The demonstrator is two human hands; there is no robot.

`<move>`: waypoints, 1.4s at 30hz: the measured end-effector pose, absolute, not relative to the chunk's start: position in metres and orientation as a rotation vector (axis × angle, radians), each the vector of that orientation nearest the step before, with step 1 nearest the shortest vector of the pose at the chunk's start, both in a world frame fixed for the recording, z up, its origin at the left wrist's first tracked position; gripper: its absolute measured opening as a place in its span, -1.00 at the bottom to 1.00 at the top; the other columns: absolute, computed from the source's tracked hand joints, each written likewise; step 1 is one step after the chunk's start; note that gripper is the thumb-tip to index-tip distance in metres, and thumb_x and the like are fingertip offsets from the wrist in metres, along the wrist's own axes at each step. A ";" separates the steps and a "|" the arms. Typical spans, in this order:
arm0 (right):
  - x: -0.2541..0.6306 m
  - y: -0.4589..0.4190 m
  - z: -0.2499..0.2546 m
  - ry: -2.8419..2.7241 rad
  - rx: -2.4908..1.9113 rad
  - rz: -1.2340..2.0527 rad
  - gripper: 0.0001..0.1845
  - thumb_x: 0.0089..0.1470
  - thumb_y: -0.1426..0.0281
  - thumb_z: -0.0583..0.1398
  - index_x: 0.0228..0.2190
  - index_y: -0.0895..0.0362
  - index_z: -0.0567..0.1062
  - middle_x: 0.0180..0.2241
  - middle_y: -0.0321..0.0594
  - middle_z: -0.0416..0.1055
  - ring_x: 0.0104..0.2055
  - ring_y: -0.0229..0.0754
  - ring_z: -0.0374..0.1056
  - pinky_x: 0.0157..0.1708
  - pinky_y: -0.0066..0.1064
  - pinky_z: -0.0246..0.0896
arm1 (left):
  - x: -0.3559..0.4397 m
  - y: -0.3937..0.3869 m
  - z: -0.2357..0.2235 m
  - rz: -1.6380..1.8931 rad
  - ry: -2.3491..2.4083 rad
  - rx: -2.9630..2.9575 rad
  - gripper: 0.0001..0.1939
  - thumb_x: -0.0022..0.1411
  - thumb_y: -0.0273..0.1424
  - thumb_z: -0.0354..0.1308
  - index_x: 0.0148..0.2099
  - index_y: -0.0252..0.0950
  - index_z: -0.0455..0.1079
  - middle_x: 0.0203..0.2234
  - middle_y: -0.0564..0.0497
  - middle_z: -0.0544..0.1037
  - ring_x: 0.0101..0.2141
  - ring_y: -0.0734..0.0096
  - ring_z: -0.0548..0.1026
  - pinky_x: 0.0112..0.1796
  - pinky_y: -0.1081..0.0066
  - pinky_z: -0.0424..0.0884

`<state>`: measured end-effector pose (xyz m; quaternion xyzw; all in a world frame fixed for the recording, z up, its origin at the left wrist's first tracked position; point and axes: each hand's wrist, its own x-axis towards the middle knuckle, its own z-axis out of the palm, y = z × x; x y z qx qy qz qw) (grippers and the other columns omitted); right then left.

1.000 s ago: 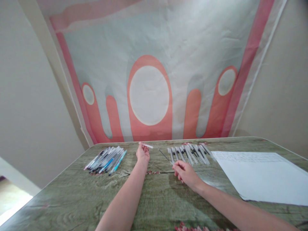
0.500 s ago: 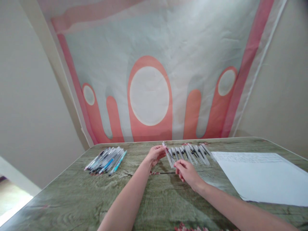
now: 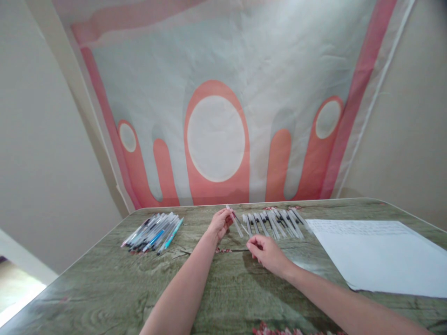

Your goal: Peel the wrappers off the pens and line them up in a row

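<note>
Clear plastic barrel: we hold it tilted above the table, its upper end in our fingers, its lower end pointing down and to the right.
Thin rod: part dark, part pale, it slants between our two hands, just beside the barrel; whether the two touch, we cannot tell.
Left hand: its grip is clamped on the barrel near the upper end, thumb and fingers closed about it.
Right hand: its grip is pinched together at the near end of the rod, low over the table and closer to us than the left.
Row of clear pens: just beyond our right hand, they lie slanted side by side, black parts showing on many, some overlapping.
Pile of pens: well to the left of our left hand, we see a loose heap, mostly clear and grey, with a blue pen and, at its right edge, a turquoise pen.
Paper: white and flat, right of the row, with writing along its far edge too small for us to read.
Table surface: green-brown wood pattern with pinkish flower patches.
Backdrop: behind the table we face a grey sheet with red-orange rounded shapes and pale ovals.
</note>
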<state>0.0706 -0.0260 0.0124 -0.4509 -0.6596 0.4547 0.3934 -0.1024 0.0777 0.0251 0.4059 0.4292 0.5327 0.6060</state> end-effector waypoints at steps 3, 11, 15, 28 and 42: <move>0.071 -0.026 0.012 -1.699 -1.125 1.131 -0.77 -0.01 0.26 0.04 -0.45 0.16 0.37 -0.65 -0.38 0.26 -0.70 -0.43 0.10 -0.72 -0.61 -0.05 | -0.105 0.079 0.023 1.166 1.106 1.024 -0.86 -0.09 -0.39 0.17 -0.46 -0.36 0.32 -0.60 0.04 0.43 -0.61 0.62 0.35 -0.53 0.57 0.31; 0.071 -0.027 0.014 -1.727 -1.111 1.091 -0.78 -0.01 0.28 0.04 -0.48 0.17 0.36 -0.66 -0.39 0.25 -0.69 -0.41 0.10 -0.67 -0.58 -0.01 | -0.083 0.080 0.008 1.135 1.313 1.178 -0.88 -0.22 -0.51 0.20 -0.49 -0.40 0.39 -0.79 0.13 0.32 -0.75 0.65 0.21 -0.67 0.61 0.12; 0.071 -0.027 0.016 -1.736 -1.112 1.068 -0.79 -0.01 0.29 0.04 -0.50 0.16 0.35 -0.66 -0.38 0.25 -0.66 -0.39 0.12 -0.64 -0.57 0.01 | -0.080 0.086 0.000 1.216 1.515 1.369 -0.72 -0.23 -0.52 0.21 -0.33 -0.37 0.41 -0.79 0.14 0.35 -0.71 0.58 0.26 -0.60 0.59 0.15; 0.071 -0.027 0.012 -1.672 -1.097 1.147 -0.82 -0.04 0.28 0.07 -0.43 0.14 0.32 -0.64 -0.40 0.25 -0.68 -0.41 0.12 -0.68 -0.58 0.00 | -0.081 0.081 -0.003 1.331 1.335 1.250 -0.77 -0.18 -0.40 0.25 -0.37 -0.35 0.42 -0.71 0.07 0.42 -0.74 0.57 0.28 -0.66 0.58 0.16; 0.073 -0.021 0.021 -1.511 -1.055 1.203 -0.75 -0.06 0.22 0.07 -0.41 0.15 0.33 -0.59 -0.36 0.26 -0.63 -0.37 0.19 -0.76 -0.59 0.07 | -0.081 0.076 -0.002 1.319 1.495 1.550 -0.89 -0.19 -0.51 0.20 -0.47 -0.32 0.42 -0.59 0.00 0.47 -0.53 0.48 0.39 -0.42 0.51 0.26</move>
